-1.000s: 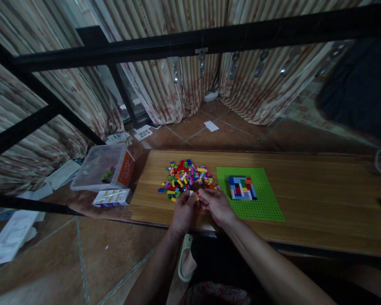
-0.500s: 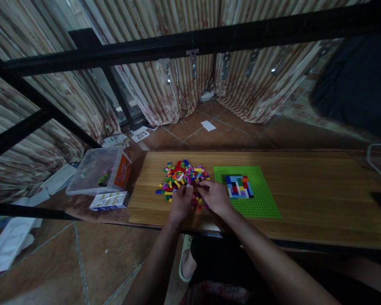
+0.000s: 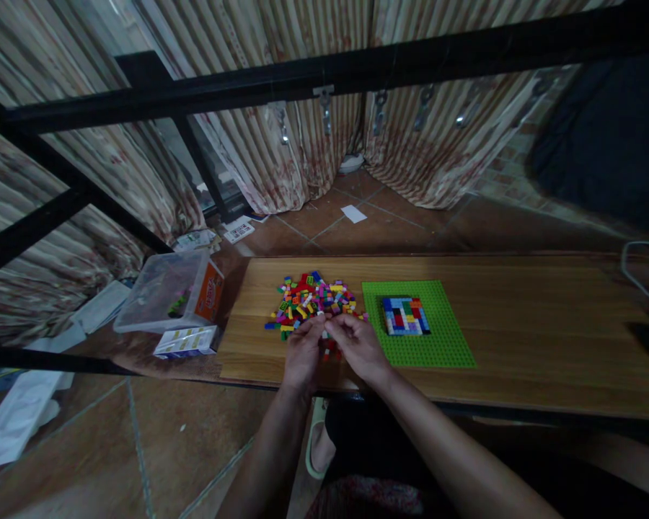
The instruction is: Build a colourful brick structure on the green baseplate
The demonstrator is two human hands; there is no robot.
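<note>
Fingertips nearly meeting, both hands are over the near edge of a pile of loose toy bricks [image 3: 303, 292] in many colours. My left hand [image 3: 303, 353] is closed in a pinch, with a small white toy brick [image 3: 321, 315] showing at its fingertips. My right hand [image 3: 361, 347] is also pinched, right beside that brick; what its fingers hold is hidden. To the right lies a green baseplate [image 3: 451, 339]. On it sits a flat, roughly square block of joined bricks [image 3: 405, 316], mostly blue and white with some red and orange.
Everything rests on a long wooden tabletop [image 3: 530, 324]. At its left end are a clear plastic bin [image 3: 154, 303] with an orange label and a small white-and-blue box [image 3: 187, 342]. A black metal rail [image 3: 303, 72] crosses beyond the table, before striped curtains.
My right hand has moved left, and its fingertips have come up to those of my left hand. The left hand has shifted slightly. The baseplate and its bricks stay put.
</note>
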